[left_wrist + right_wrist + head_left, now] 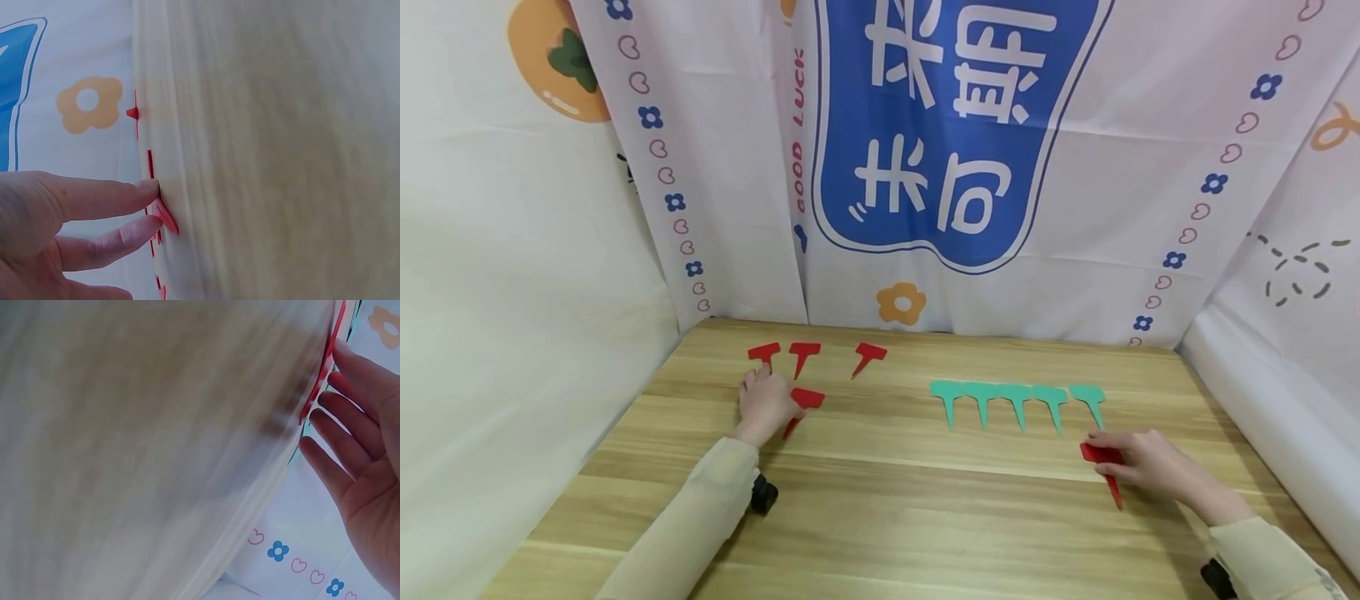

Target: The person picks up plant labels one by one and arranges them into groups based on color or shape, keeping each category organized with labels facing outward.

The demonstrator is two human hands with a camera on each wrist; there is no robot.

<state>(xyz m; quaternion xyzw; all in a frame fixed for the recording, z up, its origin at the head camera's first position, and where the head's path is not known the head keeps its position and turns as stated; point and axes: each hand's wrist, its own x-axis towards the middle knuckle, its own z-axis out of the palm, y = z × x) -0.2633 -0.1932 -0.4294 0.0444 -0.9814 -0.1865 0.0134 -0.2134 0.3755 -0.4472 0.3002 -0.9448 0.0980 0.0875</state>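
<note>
At the left of the table, my left hand (765, 406) has its thumb across a red T-shaped plant label (808, 398). In the left wrist view, thumb and index finger pinch this label (166, 217), its stem tilted. Just beyond the hand lie three more red labels: one partly covered by the fingers (763, 352), one beside it (805, 351), and one farther right (871, 352). My right hand (1157, 467) pinches another red label (1102, 454) between thumb and fingers, stem pointing toward me. That label shows edge-on (325, 369) in the right wrist view.
Several teal T-shaped labels (981, 392) lie in a row right of centre, stems toward me. The rightmost teal label (1088, 394) sits slightly apart, just beyond my right hand. A printed cloth (737, 208) hangs behind the wooden table (880, 517), with white cloth at both sides.
</note>
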